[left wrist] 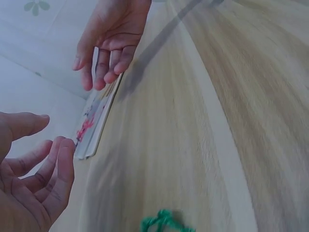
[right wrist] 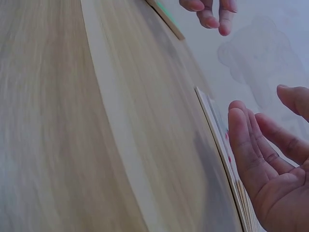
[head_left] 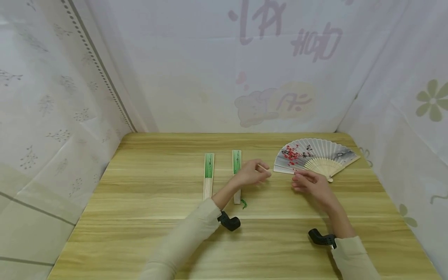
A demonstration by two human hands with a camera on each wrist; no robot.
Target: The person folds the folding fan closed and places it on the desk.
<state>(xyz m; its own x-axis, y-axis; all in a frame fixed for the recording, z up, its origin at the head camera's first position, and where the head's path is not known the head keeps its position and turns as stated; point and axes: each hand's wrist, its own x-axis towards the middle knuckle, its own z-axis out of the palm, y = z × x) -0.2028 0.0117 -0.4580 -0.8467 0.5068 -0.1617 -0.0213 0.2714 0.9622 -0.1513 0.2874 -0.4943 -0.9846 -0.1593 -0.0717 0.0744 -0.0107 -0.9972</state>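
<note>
A spread folding fan [head_left: 316, 153] with red blossoms on grey-white paper and pale ribs lies at the right of the table. My right hand [head_left: 312, 187] hovers by its near edge, fingers loosely bent and holding nothing. Left of it, my left hand [head_left: 252, 172] is raised over the table with relaxed, slightly curved fingers and nothing in them. Partly behind that hand and wrist lies a folded green fan [head_left: 237, 161] with a green tassel [head_left: 244, 203]. A second folded green fan [head_left: 209, 167] lies further left, its lower end hidden by my sleeve.
All the fans lie on a wood-grain table [head_left: 140, 217]. Pale printed curtains [head_left: 196, 77] enclose its back and both sides. A black wrist mount [head_left: 229, 221] sits on my left wrist, another black mount [head_left: 322, 238] on the right.
</note>
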